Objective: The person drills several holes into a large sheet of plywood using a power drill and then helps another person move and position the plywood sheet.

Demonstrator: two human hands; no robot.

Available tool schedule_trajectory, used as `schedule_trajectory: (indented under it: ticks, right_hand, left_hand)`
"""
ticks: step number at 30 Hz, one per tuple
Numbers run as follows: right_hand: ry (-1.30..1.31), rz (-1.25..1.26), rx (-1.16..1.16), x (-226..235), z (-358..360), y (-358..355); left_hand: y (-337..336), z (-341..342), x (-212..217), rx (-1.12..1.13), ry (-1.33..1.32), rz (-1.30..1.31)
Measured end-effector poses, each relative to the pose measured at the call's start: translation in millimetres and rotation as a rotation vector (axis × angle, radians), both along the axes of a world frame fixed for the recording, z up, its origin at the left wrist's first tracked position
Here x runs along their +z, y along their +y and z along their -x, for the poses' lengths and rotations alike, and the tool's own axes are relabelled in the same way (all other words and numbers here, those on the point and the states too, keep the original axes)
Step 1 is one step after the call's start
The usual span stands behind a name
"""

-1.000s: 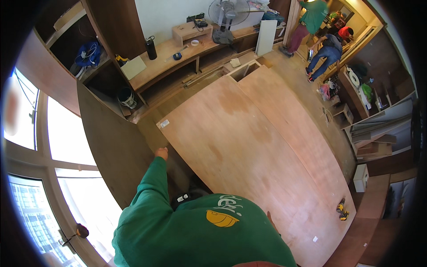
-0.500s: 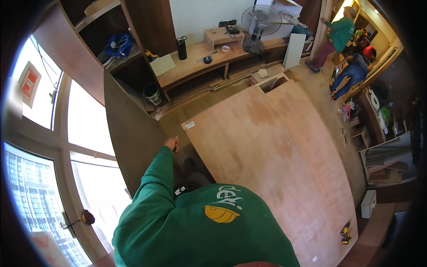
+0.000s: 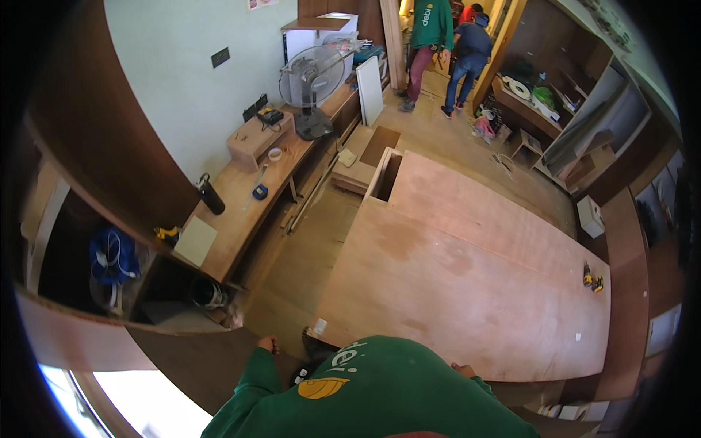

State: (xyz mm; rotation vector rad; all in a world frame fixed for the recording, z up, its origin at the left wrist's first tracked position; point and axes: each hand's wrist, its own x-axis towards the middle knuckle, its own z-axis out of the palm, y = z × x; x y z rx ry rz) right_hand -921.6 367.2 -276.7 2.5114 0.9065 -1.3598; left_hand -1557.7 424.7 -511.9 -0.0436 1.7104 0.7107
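Observation:
My left hand [image 3: 269,344] hangs low beside the near left corner of a large plywood-topped platform [image 3: 467,277]. Its fingers are curled in, and nothing shows in them. My right hand [image 3: 463,369] is at the platform's near edge, partly hidden by my green sleeve; its fingers are too small and covered to read, and contact with the wood is unclear. On the far right of the plywood lies a yellow-and-black power drill [image 3: 597,284]. A white label [image 3: 320,326] is stuck near the left corner.
Along the left wall runs a low wooden bench [image 3: 241,219] with a black bottle [image 3: 210,196], a tape measure [image 3: 260,191] and a standing fan [image 3: 312,87]. An open compartment [image 3: 385,179] sits at the platform's far end. Two people, one in green [image 3: 431,25], stand beyond near a doorway.
My view has swung to the left, so the platform now lies across to my right. My right hand has come into sight by its edge. My left hand stays curled.

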Motion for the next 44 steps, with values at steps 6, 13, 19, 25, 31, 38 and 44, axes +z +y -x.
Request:
schedule_trajectory:
  ticks: [6,13,19,25,31,38,44]
  right_hand:
    - [0.264,-0.041,-0.085,-34.3,66.7,16.5]
    - [0.404,-0.203,-0.277,-91.3,128.0,50.4]
    - [0.29,-0.15,-0.054,-105.7,180.8,36.2]
    - [0.175,-0.1,0.109,-141.0,248.5,-7.1]
    - [0.166,-0.064,-0.561,-29.3,380.9,20.5]
    - [0.168,-0.278,-0.253,-53.6,423.3,79.9]
    - [0.173,-0.216,-0.089,-200.1,378.7,39.6]
  left_hand:
    - [91.9,95.4,26.6,-0.305,0.085,-0.004]
    - [191.0,102.9,66.6,-0.666,0.292,-0.125]
    - [256.3,116.4,97.2,-0.438,0.097,-0.151]
    - [314.3,186.5,36.1,-0.83,0.093,-0.051]
    - [342.1,221.0,23.9,-1.491,0.357,0.144]
    - [369.3,325.2,-51.7,-2.076,0.966,-0.001]
    - [475.0,314.0,22.7,-1.298,0.782,-0.373]
